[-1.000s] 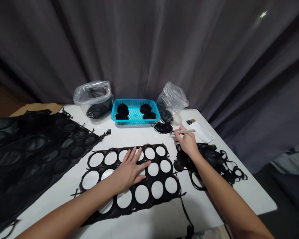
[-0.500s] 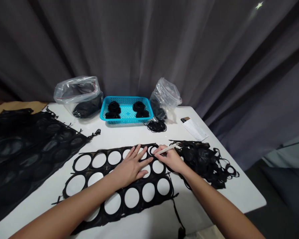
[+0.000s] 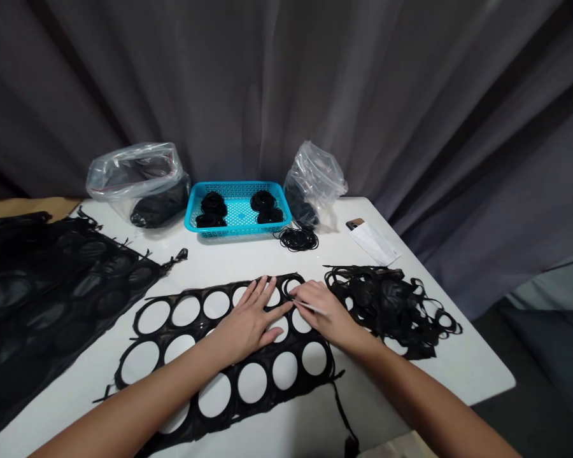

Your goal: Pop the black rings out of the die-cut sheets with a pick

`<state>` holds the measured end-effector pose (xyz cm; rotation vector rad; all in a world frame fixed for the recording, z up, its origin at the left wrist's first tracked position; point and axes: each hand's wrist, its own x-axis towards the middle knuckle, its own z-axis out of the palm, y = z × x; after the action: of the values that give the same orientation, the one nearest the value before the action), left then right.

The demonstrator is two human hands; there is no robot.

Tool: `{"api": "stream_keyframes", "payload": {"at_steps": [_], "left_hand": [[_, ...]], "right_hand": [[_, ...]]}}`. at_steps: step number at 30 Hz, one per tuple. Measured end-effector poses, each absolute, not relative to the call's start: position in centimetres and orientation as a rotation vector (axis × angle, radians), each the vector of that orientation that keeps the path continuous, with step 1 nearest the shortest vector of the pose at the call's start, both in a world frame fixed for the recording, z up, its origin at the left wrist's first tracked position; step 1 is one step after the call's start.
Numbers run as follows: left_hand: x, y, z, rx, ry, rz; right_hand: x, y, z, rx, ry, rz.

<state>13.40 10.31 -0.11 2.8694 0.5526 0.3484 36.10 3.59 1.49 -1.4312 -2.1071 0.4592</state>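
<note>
A thin black rubber-like sheet [image 3: 233,354] with rows of round holes lies flat on the white table. My left hand [image 3: 251,318] rests on it, fingers spread, pressing its upper middle. At the sheet's upper right corner, my right hand [image 3: 322,308] is closed around a slim white stick-shaped tool [image 3: 310,308]. The tool's tip is down by the rim of the corner hole, where a thin black ring [image 3: 289,284] shows partly loose; the fingers hide part of that hole.
A blue basket [image 3: 239,230] with black ring bundles stands at the back between two clear plastic bags [image 3: 134,172] [image 3: 315,166]. Loose black rings [image 3: 299,240] lie before it. Black scraps [image 3: 391,305] are heaped right, more perforated sheets [image 3: 52,305] left. A phone [image 3: 354,224] lies partly under white paper [image 3: 375,243].
My right hand has turned over, and the white tool has swung from pointing up and right to lying lower, across the fingers. My left hand stays on the sheet. The view has shifted slightly.
</note>
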Motion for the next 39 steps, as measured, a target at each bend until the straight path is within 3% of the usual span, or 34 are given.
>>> {"api": "stream_keyframes", "payload": {"at_steps": [4,9,12,18,24,29,34,39], "left_hand": [[13.4,10.3,-0.1,2.855,0.546,0.342],[13.3,10.7,0.1,2.848,0.541,0.299],[13.2,10.8,0.6,2.838,0.528,0.267],[12.8,9.7,1.5,2.829,0.529,0.271],[11.9,7.1,2.0,2.815,0.527,0.264],[11.0,4.8,2.4,2.824,0.452,0.255],[11.7,3.2,1.1,2.856,0.428,0.278],[12.7,2.6,-0.1,2.875,0.517,0.336]], "right_hand": [[37.2,4.9,1.8,-1.572,-2.151,0.171],[42.7,9.2,4.4,-1.780,-1.530,0.036],[44.6,10.9,5.8,-1.872,-1.374,0.121],[40.6,13.9,5.5,-1.693,-1.298,0.698],[39.9,17.3,5.2,-1.817,-1.240,0.519],[41.0,12.6,6.0,-1.815,-1.314,0.382],[37.4,2.7,4.6,-1.556,-1.546,0.806],[35.2,-2.0,2.3,-1.523,-1.580,0.798]]}}
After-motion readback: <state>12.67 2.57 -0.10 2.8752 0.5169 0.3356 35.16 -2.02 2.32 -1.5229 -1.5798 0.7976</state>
